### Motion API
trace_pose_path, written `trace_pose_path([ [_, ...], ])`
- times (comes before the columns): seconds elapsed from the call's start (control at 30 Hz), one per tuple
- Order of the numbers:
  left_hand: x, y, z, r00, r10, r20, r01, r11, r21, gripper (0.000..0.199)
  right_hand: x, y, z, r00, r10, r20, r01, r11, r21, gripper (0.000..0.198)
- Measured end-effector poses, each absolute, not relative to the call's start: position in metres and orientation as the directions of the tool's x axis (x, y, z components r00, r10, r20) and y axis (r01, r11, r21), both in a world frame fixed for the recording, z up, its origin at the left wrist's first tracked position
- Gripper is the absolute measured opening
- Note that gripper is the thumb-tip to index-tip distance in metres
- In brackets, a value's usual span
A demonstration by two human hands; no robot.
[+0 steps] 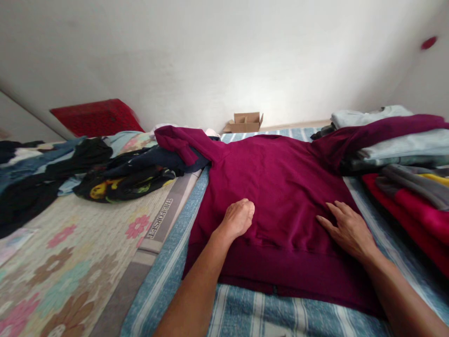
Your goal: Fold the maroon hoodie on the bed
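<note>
A maroon sweatshirt (270,187) lies spread out, its ribbed hem towards me and its neck at the far side. Its left sleeve bends over dark clothes, while the right one stretches across a folded pile. My left hand (240,217) rests on the middle of the sweatshirt with its fingers curled closed. The cloth around that hand is not bunched, and its palm is hidden. Over the right side of the garment, my right hand (347,229) lies with fingers spread, holding nothing. A small dark zipper end (275,289) shows below the hem.
Blue striped cloth (168,262) lies beneath the sweatshirt. To the left, a floral mat (87,243) bears tumbled dark clothes (129,173). Folded light clothes (403,145) and red and grey clothes (421,201) are stacked right. By the wall are a cardboard box (245,122) and a red box (94,118).
</note>
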State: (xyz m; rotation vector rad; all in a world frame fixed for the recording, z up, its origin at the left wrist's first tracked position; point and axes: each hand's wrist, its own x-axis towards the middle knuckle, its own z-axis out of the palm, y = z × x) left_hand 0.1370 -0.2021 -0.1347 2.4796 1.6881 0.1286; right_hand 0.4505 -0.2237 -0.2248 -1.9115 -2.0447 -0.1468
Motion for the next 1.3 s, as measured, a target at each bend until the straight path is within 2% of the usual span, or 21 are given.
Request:
trace_pose_path([
  [0.17,0.146,-0.204,-0.132,0.388,0.920,-0.061,0.918,-0.380,0.118,0.021,0.450,-0.224,-0.224,-0.040,0.949,0.314,0.985,0.089,-0.146,0.057],
  [0.33,0.152,-0.204,-0.132,0.441,0.897,-0.043,0.898,-0.441,0.018,0.024,0.450,-0.225,-0.224,-0.033,0.948,0.316,0.985,0.085,-0.150,0.055],
  [0.43,0.151,-0.203,-0.134,0.451,0.891,-0.042,0.892,-0.451,0.011,0.021,0.449,-0.225,-0.224,-0.031,0.950,0.312,0.986,0.080,-0.147,0.055],
  [0.67,0.139,-0.204,-0.124,0.362,0.931,-0.032,0.921,-0.353,0.164,0.020,0.449,-0.225,-0.224,-0.029,0.947,0.319,0.983,0.085,-0.165,0.055],
  [0.9,0.126,-0.232,-0.104,0.398,0.916,0.053,0.799,-0.375,0.471,0.019,0.449,-0.225,-0.223,-0.031,0.954,0.299,0.984,0.081,-0.156,0.057],
  [1.03,0.118,-0.264,-0.096,0.437,0.899,-0.020,0.721,-0.337,0.606,0.017,0.449,-0.225,-0.224,-0.032,0.949,0.313,0.983,0.087,-0.163,0.056],
  [1.17,0.107,-0.296,-0.093,0.433,0.895,-0.103,0.694,-0.258,0.672,0.014,0.451,-0.225,-0.227,-0.043,0.945,0.325,0.983,0.097,-0.154,0.057],
  [1.3,0.099,-0.320,-0.097,0.387,0.915,-0.112,0.722,-0.225,0.654,0.023,0.452,-0.224,-0.229,-0.038,0.948,0.316,0.982,0.094,-0.162,0.058],
])
